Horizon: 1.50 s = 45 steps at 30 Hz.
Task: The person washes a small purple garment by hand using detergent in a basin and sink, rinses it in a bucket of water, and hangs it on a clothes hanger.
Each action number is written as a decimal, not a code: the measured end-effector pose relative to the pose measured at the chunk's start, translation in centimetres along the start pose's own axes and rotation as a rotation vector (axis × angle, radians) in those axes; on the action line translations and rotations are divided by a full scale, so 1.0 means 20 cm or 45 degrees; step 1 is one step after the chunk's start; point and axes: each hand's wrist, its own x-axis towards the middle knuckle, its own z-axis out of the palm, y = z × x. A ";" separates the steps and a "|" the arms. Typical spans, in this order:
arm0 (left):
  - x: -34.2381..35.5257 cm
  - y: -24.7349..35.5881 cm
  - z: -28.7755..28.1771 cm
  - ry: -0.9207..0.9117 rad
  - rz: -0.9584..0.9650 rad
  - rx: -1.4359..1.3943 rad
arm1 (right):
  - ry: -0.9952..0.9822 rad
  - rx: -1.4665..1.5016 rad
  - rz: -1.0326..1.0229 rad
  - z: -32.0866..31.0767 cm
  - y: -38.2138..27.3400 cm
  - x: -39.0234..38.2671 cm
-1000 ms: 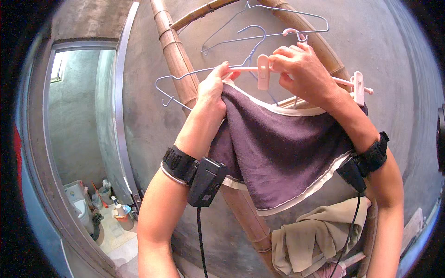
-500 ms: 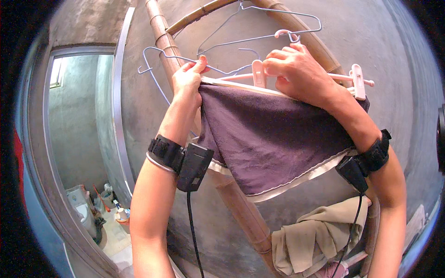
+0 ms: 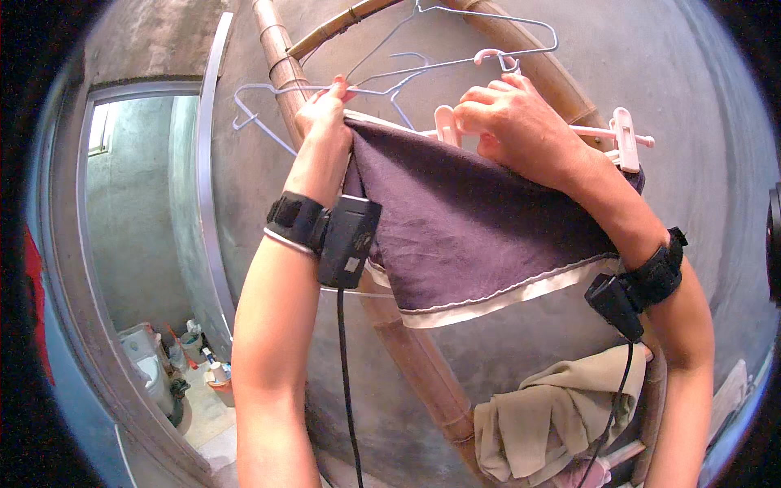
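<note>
A dark purple cloth garment with white edging hangs from a pink clip hanger. My right hand is closed round the middle of this hanger, just below its hook, hiding part of the bar. One clip grips the garment's right end; another clip stands just left of my right hand. With its fingers closed, my left hand pinches the garment's upper left corner and pulls it taut. A pale blue wire hanger crosses at those fingertips; whether they grip it too, I cannot tell.
A bamboo ladder-like frame leans against the grey wall. Another wire hanger hangs at its top. A beige cloth is draped lower right. At left, a doorway opens on a room with a toilet and a bucket.
My left hand has moved slightly up and left, drawing the garment's corner with it. The garment's lower edge has risen, and the pale blue wire hanger has swung. My right hand has shifted slightly left.
</note>
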 end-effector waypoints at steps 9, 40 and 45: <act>-0.09 0.08 -0.26 -0.169 -0.580 0.412 | 0.073 0.014 0.008 0.00 0.01 0.08; -0.32 0.35 0.21 -1.439 0.113 1.219 | 0.146 0.145 -0.061 -0.02 0.02 0.08; -0.33 0.37 0.20 -1.424 0.280 1.369 | 0.148 0.200 -0.063 0.00 0.01 0.09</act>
